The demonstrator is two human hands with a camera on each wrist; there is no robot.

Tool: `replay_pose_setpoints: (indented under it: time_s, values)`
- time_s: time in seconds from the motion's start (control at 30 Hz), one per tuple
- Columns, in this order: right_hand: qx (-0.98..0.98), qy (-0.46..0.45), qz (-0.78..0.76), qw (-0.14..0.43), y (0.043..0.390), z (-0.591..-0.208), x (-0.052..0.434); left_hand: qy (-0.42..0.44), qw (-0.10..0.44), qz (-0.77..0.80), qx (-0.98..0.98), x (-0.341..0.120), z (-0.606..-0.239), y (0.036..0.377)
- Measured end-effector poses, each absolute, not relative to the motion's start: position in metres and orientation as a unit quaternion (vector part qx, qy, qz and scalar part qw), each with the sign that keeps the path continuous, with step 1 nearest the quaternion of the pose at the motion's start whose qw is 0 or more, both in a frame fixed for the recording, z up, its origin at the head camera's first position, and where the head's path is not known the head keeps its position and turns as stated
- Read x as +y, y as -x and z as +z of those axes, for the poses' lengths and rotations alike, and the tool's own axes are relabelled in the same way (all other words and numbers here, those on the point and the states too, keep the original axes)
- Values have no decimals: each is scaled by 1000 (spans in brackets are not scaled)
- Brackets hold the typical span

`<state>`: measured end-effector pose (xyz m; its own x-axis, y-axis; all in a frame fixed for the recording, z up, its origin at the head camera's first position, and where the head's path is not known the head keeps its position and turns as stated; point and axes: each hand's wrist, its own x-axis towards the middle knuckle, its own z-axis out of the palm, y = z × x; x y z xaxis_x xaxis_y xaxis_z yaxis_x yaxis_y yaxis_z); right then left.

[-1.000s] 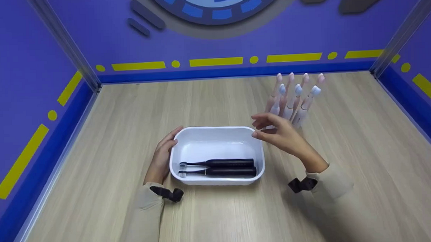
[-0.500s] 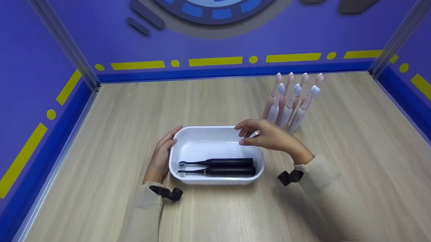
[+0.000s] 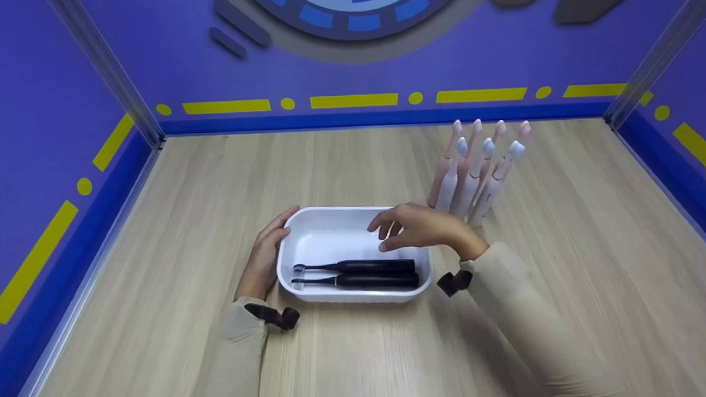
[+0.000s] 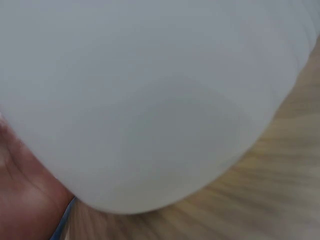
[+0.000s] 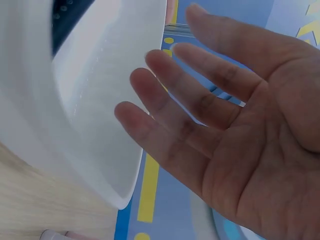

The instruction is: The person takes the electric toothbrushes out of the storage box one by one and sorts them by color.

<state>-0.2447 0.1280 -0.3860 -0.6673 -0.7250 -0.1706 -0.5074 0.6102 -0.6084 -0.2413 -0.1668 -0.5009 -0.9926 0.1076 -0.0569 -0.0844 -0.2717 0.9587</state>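
A white plastic container (image 3: 325, 243) stands on the table with two black electric toothbrushes, one (image 3: 379, 266) behind the other (image 3: 379, 281), lying side by side along its near wall. My left hand (image 3: 263, 257) grips its left end, thumb at the rim and fingers round the far corner; in the left wrist view the palm (image 4: 27, 195) is beside the container's wall (image 4: 145, 115). Over the container's right half hovers my right hand (image 3: 427, 225), fingers loosely bent and holding nothing. The right wrist view shows its bare palm (image 5: 260, 145) and spread fingers.
Behind the right hand, three white electric toothbrushes (image 3: 448, 189) stand upright in front of several pink ones (image 3: 438, 187). The wooden tabletop (image 3: 241, 185) is enclosed by a blue back wall (image 3: 349, 75) and blue side walls.
My right hand has moved left and toward me, from the container's far right corner to over its inside. The left hand, container and toothbrushes have stayed in place.
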Motion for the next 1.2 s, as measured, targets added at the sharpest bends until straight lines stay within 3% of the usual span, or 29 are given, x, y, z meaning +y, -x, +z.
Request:
replay_pose_setpoints:
  time_s: [0.63, 0.87, 1.2]
  values:
    - [868, 368, -174, 285, 259, -393, 99, -12, 65, 805, 589, -166, -500, 242]
    - [861, 333, -167, 347, 262, -395, 88, -13, 61, 803, 593, -166, -500, 241]
    - [867, 309, -143, 365, 261, -395, 78, -11, 57, 792, 608, -166, -502, 242]
